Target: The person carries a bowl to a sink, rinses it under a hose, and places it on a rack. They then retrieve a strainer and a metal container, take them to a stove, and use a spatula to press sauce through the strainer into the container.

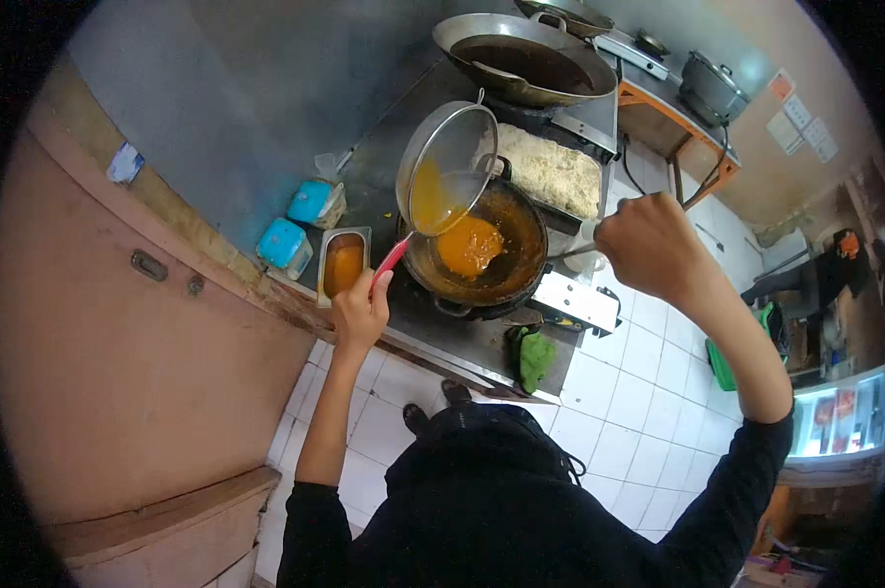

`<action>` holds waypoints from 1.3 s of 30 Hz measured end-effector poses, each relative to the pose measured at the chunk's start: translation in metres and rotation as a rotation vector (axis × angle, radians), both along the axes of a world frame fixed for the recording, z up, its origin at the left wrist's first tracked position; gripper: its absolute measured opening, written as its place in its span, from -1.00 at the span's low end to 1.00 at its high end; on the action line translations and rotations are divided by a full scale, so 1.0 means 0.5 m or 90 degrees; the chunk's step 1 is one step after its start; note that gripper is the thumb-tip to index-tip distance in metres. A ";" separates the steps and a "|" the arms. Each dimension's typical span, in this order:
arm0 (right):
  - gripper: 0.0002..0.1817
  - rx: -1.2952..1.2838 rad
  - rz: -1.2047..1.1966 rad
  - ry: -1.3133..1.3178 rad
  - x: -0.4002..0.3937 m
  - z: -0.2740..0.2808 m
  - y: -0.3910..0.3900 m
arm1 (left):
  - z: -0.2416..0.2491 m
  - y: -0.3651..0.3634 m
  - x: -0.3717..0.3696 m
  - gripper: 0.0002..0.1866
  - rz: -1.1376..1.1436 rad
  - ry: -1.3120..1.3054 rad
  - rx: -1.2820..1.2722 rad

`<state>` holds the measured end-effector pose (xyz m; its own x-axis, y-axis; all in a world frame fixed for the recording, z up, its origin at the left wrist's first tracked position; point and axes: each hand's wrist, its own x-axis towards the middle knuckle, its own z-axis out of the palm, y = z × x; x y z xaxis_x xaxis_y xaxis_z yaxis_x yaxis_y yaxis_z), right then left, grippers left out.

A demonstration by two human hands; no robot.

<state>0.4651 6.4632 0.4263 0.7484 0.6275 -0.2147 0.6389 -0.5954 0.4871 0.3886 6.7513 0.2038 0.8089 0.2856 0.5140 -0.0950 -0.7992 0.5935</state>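
Note:
My left hand [361, 312] is closed round the red handle of a mesh strainer [462, 147]. The strainer is tilted over a dark wok [528, 245], with orange residue on its mesh. Thick orange sauce [470, 247] lies in the bottom of the wok. My right hand [653, 245] grips the handle of a metal utensil [568, 254], which reaches over the wok's right rim; its working end cannot be made out. Left of the wok, near my left hand, stands a rectangular metal container [343, 265] with orange-brown contents.
Blue-lidded tubs [284, 245] stand by the wall. Behind the wok are a tray of pale crumbly food [550, 171] and a large wok of dark liquid [530, 64]. A green cloth [537, 359] lies at the counter's front edge.

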 end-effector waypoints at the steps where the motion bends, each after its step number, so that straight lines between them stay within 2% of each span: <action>1: -0.93 -0.008 0.003 0.004 -0.011 0.006 0.007 | -0.007 -0.001 0.001 -0.64 0.001 -0.009 -0.007; 4: -0.93 0.003 0.020 -0.014 -0.038 -0.025 0.054 | -0.034 0.000 0.013 -0.63 -0.004 -0.062 0.018; 5: -0.95 0.120 0.146 -0.105 -0.045 -0.047 0.064 | -0.041 0.000 0.016 -0.63 -0.003 -0.083 0.034; 6: -0.95 -0.024 -0.022 -0.012 -0.045 -0.067 0.097 | -0.043 -0.001 0.017 -0.63 0.002 -0.075 0.034; 8: -0.93 -0.071 -0.055 -0.038 -0.056 -0.122 0.137 | -0.040 -0.002 0.017 -0.63 0.009 -0.056 0.041; 11: -0.91 -0.026 -0.025 -0.071 -0.015 -0.228 0.137 | -0.034 -0.007 0.014 -0.62 0.025 -0.095 0.014; 14: -0.89 0.079 0.029 -0.084 0.019 -0.198 0.108 | -0.031 0.002 0.004 -0.62 0.040 -0.116 0.065; 16: -0.87 0.091 -0.043 -0.017 0.005 -0.130 0.091 | -0.055 0.013 0.006 -0.62 0.035 -0.114 0.047; 18: -0.92 0.004 -0.087 -0.018 -0.026 -0.077 0.097 | -0.065 0.016 0.008 -0.62 0.030 -0.113 0.037; 20: -0.93 0.021 -0.071 -0.039 -0.058 -0.068 0.106 | -0.063 0.015 0.014 -0.62 0.028 -0.118 0.034; 24: -0.90 0.002 -0.018 -0.118 -0.090 -0.108 0.139 | -0.049 0.000 0.027 -0.62 0.046 -0.068 -0.033; 25: -0.97 0.008 -0.088 -0.059 -0.072 -0.162 0.136 | -0.050 0.000 0.032 -0.61 0.049 -0.071 -0.030; 26: -0.95 0.034 -0.026 -0.115 -0.065 -0.215 0.116 | -0.051 0.002 0.036 -0.61 0.052 -0.073 -0.027; 29: -0.93 -0.035 -0.076 -0.175 -0.045 -0.264 0.113 | -0.069 0.015 0.036 -0.60 0.063 -0.059 -0.050; 31: -0.82 -0.008 -0.072 -0.188 -0.026 -0.298 0.071 | -0.085 0.037 0.029 -0.59 0.050 -0.115 0.010; 34: -0.60 0.074 -0.053 -0.187 0.026 -0.318 -0.023 | -0.015 0.038 0.010 -0.59 0.042 -0.068 -0.096; 36: -0.51 0.090 -0.067 -0.154 0.072 -0.282 -0.083 | -0.005 0.040 0.006 -0.59 0.035 -0.076 -0.108; 39: -0.48 0.091 -0.041 -0.117 0.105 -0.234 -0.109 | 0.000 0.036 0.011 -0.62 0.048 -0.082 -0.073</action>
